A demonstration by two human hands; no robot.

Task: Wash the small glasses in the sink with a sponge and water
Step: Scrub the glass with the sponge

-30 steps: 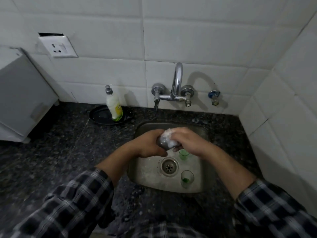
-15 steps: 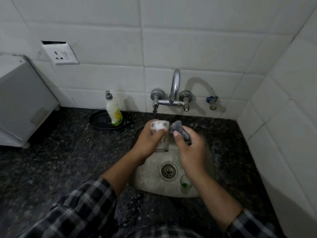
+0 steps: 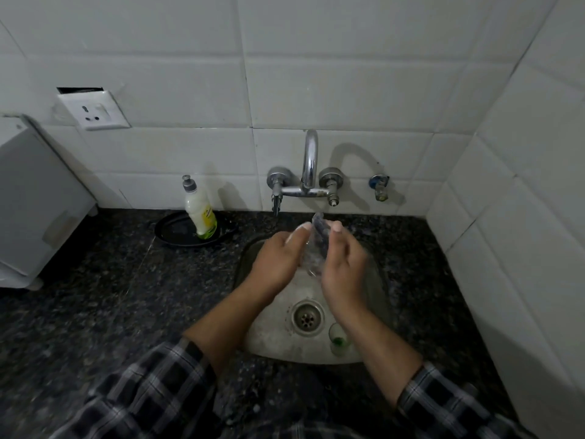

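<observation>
**Soapy glass under the sponge, over the sink**

Nearest the camera, dark checked shirt sleeves (image 3: 142, 391) cover both forearms, which reach forward over the dark speckled stone table (image 3: 95, 296). A stainless steel sink (image 3: 272, 337) is set into that table. In its basin a small clear glass with a green trace at the bottom (image 3: 339, 339) stands upright just right of the round metal drain (image 3: 306, 316), close beside the right forearm.

Above the far half of the basin the two hands meet. The left hand (image 3: 278, 261) has its grip curled round a second small clear glass (image 3: 308, 258), which is blurred and filmed with foam. The right hand (image 3: 343, 267) closes its grip in a pinch on a dark grey scouring sponge (image 3: 319, 231) and presses it against the held glass. Whether the sponge reaches inside the glass cannot be told.

Beyond the hands, a chrome wall tap with a curved spout (image 3: 308, 172) hangs over the sink's back edge, with a blue-handled valve (image 3: 378, 185) to its right. To the left, a white and yellow soap bottle with a grey cap (image 3: 199, 213) stands in a black oval dish (image 3: 177, 236). A white boxy appliance (image 3: 31, 201) sits at the far left, and a white wall socket (image 3: 95, 110) is set in the white tiled wall (image 3: 316, 74).
</observation>
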